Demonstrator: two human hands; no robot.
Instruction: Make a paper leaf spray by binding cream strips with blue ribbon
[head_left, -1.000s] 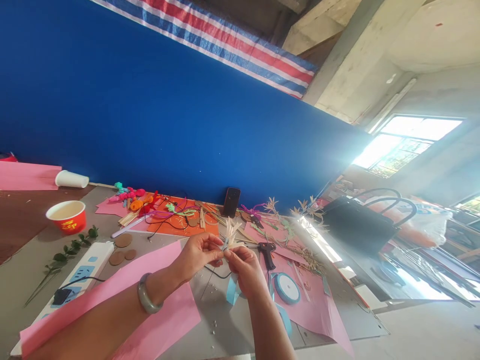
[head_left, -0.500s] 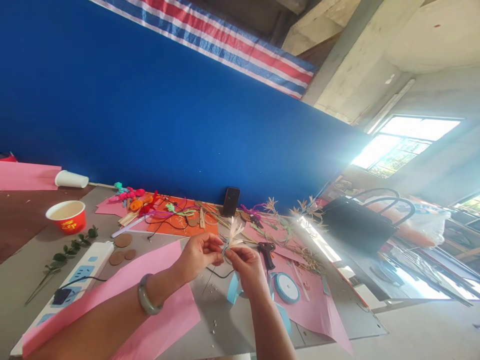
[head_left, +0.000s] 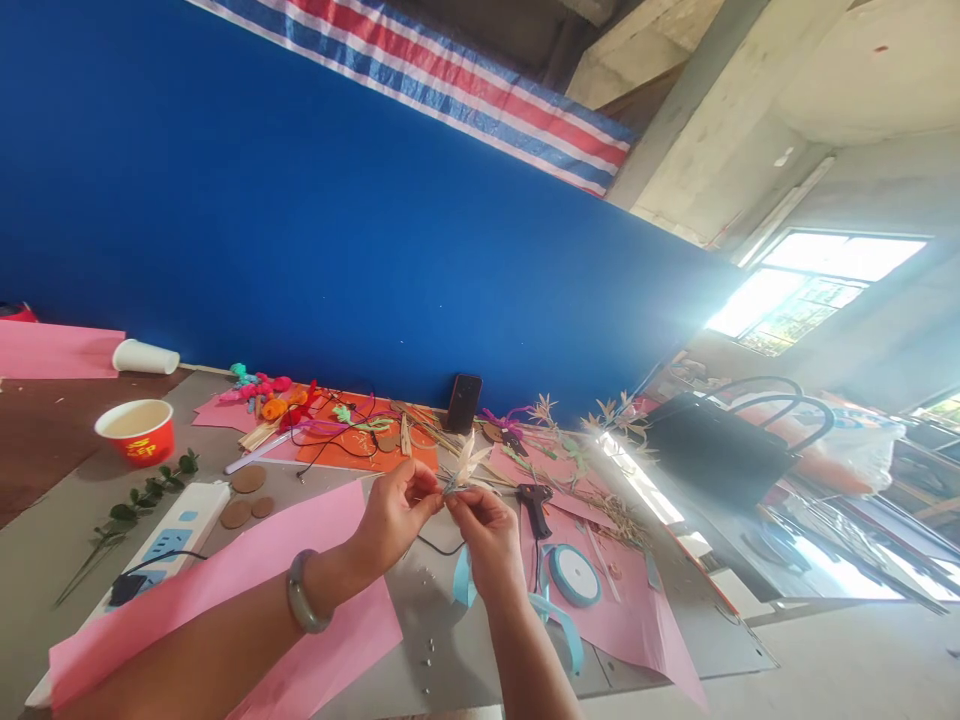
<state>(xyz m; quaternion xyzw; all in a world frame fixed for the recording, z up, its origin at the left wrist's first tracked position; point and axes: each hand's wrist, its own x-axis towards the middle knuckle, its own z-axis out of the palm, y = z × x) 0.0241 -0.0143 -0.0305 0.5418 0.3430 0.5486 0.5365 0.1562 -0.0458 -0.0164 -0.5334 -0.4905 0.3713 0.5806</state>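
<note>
Blue panel (head_left: 337,220) is standing behind the bench (head_left: 465,685). Pink sheet (head_left: 356,635) is lying below the left forearm; a sideways sweep risks dragging it. Left hand (head_left: 397,515) and right hand (head_left: 491,535) are pinching, thumbs and fingers closed. Ribbon roll (head_left: 576,576) is lying right of the right hand, with blue ribbon (head_left: 566,630) looping loose by that forearm: a snag risks tugging the work crooked. Glue gun (head_left: 535,510) is lying near the right hand; if hot, a careless brush risks a burn. Pale flower (head_left: 466,464) is pointing up between both hands, gripped at its base. Fingertips are hiding the join, can't tell if it's bound; easing either pinch early risks the petals splaying. Tiny shiny bits (head_left: 429,661) are lying below, liable to scatter if bumped.
</note>
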